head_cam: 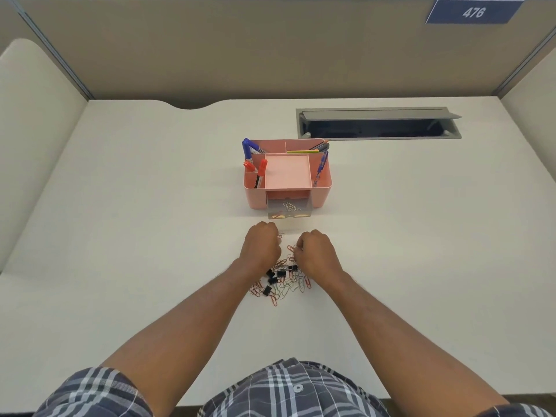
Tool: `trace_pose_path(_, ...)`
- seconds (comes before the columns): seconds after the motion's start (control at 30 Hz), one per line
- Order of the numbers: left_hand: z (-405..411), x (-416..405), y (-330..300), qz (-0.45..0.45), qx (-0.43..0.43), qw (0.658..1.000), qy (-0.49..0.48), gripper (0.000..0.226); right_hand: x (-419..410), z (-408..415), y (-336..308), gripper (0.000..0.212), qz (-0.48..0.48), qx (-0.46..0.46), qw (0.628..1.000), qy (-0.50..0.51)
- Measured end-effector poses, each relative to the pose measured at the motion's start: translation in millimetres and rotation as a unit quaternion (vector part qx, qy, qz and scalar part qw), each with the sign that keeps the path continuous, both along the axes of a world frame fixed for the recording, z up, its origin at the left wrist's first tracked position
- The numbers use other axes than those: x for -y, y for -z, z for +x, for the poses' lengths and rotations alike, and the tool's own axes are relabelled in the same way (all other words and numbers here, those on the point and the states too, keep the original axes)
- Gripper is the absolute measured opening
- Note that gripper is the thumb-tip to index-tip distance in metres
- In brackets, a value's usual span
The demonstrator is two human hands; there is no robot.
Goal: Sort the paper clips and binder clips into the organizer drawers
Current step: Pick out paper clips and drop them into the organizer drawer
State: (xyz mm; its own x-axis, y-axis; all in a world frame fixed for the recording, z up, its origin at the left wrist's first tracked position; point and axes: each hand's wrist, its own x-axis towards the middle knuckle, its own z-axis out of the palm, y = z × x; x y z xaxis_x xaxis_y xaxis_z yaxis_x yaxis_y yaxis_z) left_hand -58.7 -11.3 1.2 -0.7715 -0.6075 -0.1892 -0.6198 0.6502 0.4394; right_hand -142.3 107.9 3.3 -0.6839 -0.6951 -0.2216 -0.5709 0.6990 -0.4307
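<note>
A pink desk organizer (322,191) stands mid-table, its clear drawer (288,209) pulled out toward me with a few paper clips inside. A heap of coloured paper clips (290,285) mixed with several black binder clips (281,273) lies on the white table between my wrists. My left hand (261,248) is curled at the heap's far left edge, fingers pinched on paper clips. At the far right edge my right hand (316,254) is curled too, fingertips closed on a red paper clip (290,248).
Markers (248,145) and pens (322,164) stick up from the organizer's compartments. A grey cable hatch (379,124) is open in the table behind it. Partition walls enclose the desk at the back and sides.
</note>
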Motion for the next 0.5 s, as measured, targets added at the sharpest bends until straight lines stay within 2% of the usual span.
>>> trace_pose_path(0.5,1,0,-11,0.019,0.0,1.0,0.006,0.015,6,7,-2,0.011,0.036,-0.035,0.997,-0.061)
